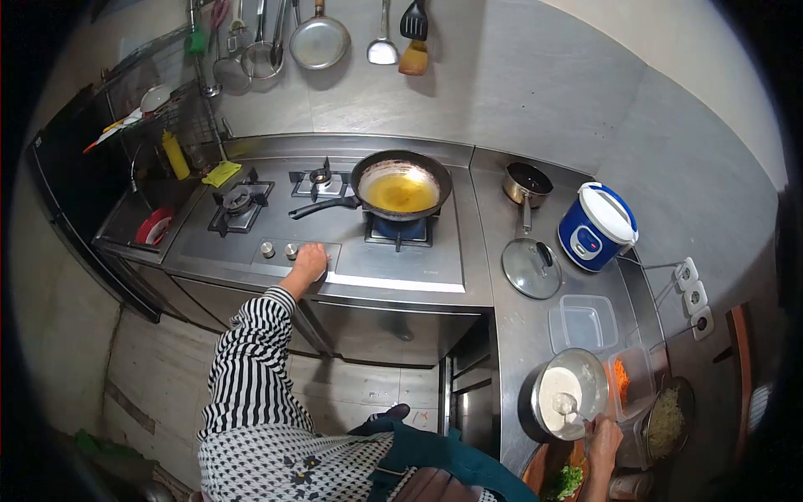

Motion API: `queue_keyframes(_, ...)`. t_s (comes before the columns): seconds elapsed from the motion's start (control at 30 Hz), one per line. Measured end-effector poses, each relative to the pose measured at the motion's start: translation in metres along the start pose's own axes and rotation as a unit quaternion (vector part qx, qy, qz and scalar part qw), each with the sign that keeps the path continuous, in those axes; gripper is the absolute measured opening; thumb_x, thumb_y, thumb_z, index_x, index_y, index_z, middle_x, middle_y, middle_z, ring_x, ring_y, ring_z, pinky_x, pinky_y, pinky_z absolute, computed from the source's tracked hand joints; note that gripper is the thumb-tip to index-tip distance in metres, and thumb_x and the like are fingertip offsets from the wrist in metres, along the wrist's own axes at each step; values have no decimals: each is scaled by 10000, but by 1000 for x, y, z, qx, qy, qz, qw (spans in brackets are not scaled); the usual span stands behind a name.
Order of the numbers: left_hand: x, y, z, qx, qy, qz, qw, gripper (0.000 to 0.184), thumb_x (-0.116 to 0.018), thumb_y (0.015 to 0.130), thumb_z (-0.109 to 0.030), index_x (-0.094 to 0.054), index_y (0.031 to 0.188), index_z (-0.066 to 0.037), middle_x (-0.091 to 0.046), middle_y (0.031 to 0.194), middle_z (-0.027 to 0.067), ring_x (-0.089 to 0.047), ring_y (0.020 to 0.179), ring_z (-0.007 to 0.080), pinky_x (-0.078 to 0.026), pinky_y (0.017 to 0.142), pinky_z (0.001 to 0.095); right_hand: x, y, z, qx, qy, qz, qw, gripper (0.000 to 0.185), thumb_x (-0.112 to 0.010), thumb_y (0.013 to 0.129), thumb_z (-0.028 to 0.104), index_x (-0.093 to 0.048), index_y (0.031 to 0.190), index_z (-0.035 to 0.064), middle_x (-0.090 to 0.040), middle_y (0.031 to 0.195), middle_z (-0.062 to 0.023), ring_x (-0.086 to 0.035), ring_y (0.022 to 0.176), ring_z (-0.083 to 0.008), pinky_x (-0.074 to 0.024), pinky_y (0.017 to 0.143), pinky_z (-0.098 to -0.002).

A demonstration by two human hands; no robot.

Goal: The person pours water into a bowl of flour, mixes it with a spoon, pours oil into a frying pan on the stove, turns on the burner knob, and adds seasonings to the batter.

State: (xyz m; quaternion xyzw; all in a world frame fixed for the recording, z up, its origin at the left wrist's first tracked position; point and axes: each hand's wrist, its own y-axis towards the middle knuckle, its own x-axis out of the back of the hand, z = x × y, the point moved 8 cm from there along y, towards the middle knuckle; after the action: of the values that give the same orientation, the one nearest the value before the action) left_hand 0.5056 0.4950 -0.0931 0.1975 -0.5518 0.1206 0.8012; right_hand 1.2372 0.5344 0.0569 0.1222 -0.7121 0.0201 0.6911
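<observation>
My left hand [311, 262] is closed at the stove's front panel, over the spot right of two visible knobs [291, 250]; the knob under it is hidden. A black frying pan [401, 186] with yellow oil sits on the right burner, its handle pointing left. At the lower right my right hand [604, 442] is closed round the handle of a ladle [565, 403]. The ladle's bowl rests in pale batter inside a metal bowl [595, 386].
Right counter: small saucepan [527, 186], blue rice cooker [597, 227], glass lid [532, 268], clear container [583, 323], shredded carrot [621, 383], a bowl of pale shreds [667, 422] and chopped greens [566, 483] on a board. Utensils hang on the wall; a sink [134, 219] lies left.
</observation>
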Motion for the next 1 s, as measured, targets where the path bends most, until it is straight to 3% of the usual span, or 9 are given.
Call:
queue_keyframes(0.1, 1, -2, -1, -1, 13, -15, 1000, 387, -462, 851, -385, -546, 909, -11, -597, 856, 121, -584, 813, 239, -463, 708, 337, 2, -1, 2, 20, 10, 6, 1000, 179, -638, 702, 163, -542, 667, 16, -578, 656, -208, -578, 655, -381, -441, 591, -462)
queue_keyframes(0.13, 7, -4, -2, -10, 3, -57, 998, 361, -451, 862, -366, -526, 875, -13, -589, 787, 138, -583, 746, 256, -464, 664, 340, 4, 0, 3, 16, 9, -4, 1000, 170, -649, 689, 142, -546, 655, 11, -577, 648, -205, -579, 652, -379, -441, 586, -456)
queue_keyframes(0.23, -1, -2, -1, -9, 5, -67, 998, 366, -449, 863, -364, -527, 883, -7, -589, 796, 138, -583, 750, 257, -465, 670, 341, 7, -1, 3, 4, 9, -22, 1000, 156, -672, 661, 99, -554, 631, 1, -575, 631, -201, -581, 644, -374, -442, 573, -444)
queue_keyframes(0.37, -3, 1, -1, 7, 26, -21, 999, 359, -481, 848, -374, -544, 915, -28, -594, 839, 104, -588, 806, 228, -475, 693, 331, 6, -3, 1, 6, 12, -9, 1000, 149, -670, 666, 95, -558, 641, -2, -574, 635, -206, -582, 643, -374, -444, 572, -441)
queue_keyframes(0.6, 8, -3, -4, 23, 25, -31, 999, 338, -480, 851, -369, -553, 901, -43, -590, 837, 100, -586, 814, 224, -478, 691, 326, 4, -9, -2, 20, 23, -14, 999, 169, -671, 654, 102, -538, 632, -1, -563, 641, -209, -564, 649, -384, -429, 578, -455)
queue_keyframes(0.7, 8, -3, -3, 18, 32, -24, 999, 342, -474, 854, -371, -555, 900, -43, -587, 849, 101, -583, 816, 222, -477, 690, 323, 3, -9, 0, 11, 6, 17, 1000, 147, -646, 708, 85, -557, 677, -28, -575, 658, -223, -586, 672, -377, -448, 595, -441)
queue_keyframes(1.0, 5, -2, -5, 25, 36, -18, 999, 338, -470, 854, -360, -555, 907, -37, -575, 871, 105, -569, 842, 229, -476, 698, 333, 17, -17, 6, -8, 43, 1, 999, 160, -662, 667, 88, -543, 643, -17, -566, 670, -208, -566, 667, -375, -418, 589, -448)
